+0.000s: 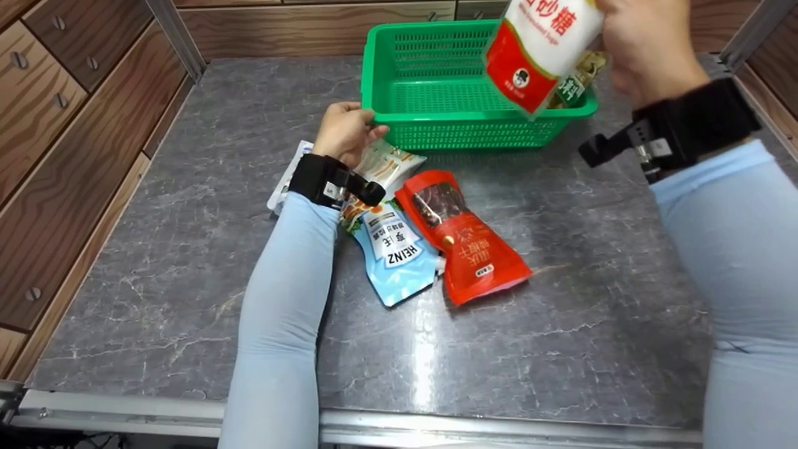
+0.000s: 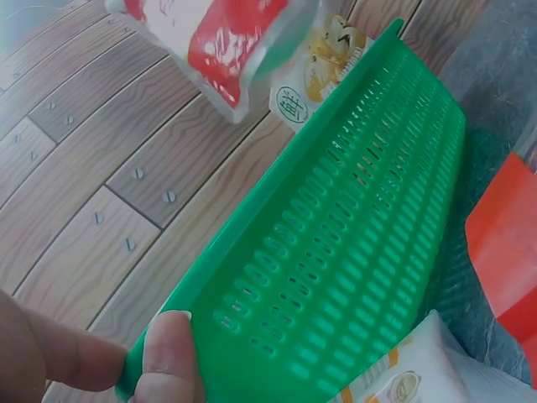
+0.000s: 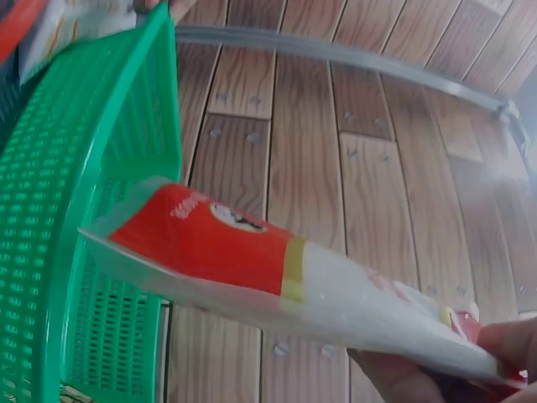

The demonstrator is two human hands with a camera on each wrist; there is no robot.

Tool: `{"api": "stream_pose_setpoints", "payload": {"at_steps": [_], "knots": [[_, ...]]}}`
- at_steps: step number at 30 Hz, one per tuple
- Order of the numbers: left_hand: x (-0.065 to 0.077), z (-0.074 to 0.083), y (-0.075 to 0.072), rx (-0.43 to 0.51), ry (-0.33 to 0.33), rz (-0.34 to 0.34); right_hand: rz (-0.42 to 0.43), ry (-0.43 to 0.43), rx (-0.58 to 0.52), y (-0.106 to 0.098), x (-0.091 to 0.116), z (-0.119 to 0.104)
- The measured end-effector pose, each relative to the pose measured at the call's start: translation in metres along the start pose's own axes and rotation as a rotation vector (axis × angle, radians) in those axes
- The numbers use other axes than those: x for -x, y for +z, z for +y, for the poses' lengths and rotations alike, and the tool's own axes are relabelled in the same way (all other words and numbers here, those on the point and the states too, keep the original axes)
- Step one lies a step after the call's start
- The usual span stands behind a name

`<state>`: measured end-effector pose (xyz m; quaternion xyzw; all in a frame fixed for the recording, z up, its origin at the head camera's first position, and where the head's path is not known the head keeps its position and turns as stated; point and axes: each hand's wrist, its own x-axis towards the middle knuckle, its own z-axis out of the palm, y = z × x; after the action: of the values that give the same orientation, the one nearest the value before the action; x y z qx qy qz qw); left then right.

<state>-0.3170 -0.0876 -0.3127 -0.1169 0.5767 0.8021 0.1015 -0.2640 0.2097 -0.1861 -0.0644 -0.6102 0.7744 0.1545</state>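
My right hand [image 1: 648, 47] grips the top end of a red and white bag of sugar [image 1: 542, 43], which hangs tilted over the right part of a green plastic basket [image 1: 449, 118]. In the right wrist view the bag of sugar [image 3: 243, 252] slants across the basket's open top, fingers at its far end. My left hand [image 1: 346, 134] pinches the basket's near left corner; in the left wrist view thumb and finger [image 2: 168, 353] clasp the green rim. A green and tan packet [image 1: 573, 84] stands inside the basket at the right, partly hidden by the sugar.
On the grey marbled table [image 1: 561, 349] lie a red pouch [image 1: 464, 237], a light blue Heinz pouch [image 1: 399, 252] and a whitish packet [image 1: 393, 165]. Another white packet [image 1: 287, 181] is partly hidden behind the left wrist. Wood-patterned panels [image 1: 81, 93] stand around the table.
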Motion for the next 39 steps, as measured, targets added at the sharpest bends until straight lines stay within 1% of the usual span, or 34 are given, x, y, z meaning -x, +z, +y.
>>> {"api": "stream_pose_setpoints", "payload": {"at_steps": [2,8,12,18,21,24,28,35,37,39], "knots": [[0.0,0.0,-0.001,-0.001,0.003,0.004,0.014,0.007,0.007,0.002,-0.006,0.004],[0.001,-0.001,-0.002,-0.002,0.002,-0.001,0.012,-0.028,0.058,0.004,-0.02,0.017],[0.001,-0.002,-0.002,0.001,0.005,-0.002,0.011,-0.054,0.101,0.0,-0.023,0.023],[0.0,-0.002,-0.001,0.008,0.015,-0.002,-0.015,-0.11,0.159,-0.007,-0.028,0.03],[-0.002,-0.003,-0.001,0.009,0.023,-0.007,-0.001,-0.092,0.185,-0.011,-0.033,0.037],[-0.002,-0.005,-0.002,0.003,0.016,-0.015,0.036,-0.039,0.232,-0.014,-0.04,0.043],[-0.002,-0.005,-0.002,0.003,0.005,-0.01,0.09,-0.001,0.345,-0.017,-0.049,0.051],[-0.003,-0.004,-0.002,0.009,0.008,-0.009,0.094,-0.009,0.463,-0.022,-0.052,0.067],[-0.002,-0.004,-0.002,0.009,0.008,-0.008,0.091,-0.028,0.508,-0.022,-0.051,0.071],[-0.002,-0.004,-0.002,0.011,0.006,-0.003,0.087,-0.07,0.578,-0.022,-0.05,0.075]]}}
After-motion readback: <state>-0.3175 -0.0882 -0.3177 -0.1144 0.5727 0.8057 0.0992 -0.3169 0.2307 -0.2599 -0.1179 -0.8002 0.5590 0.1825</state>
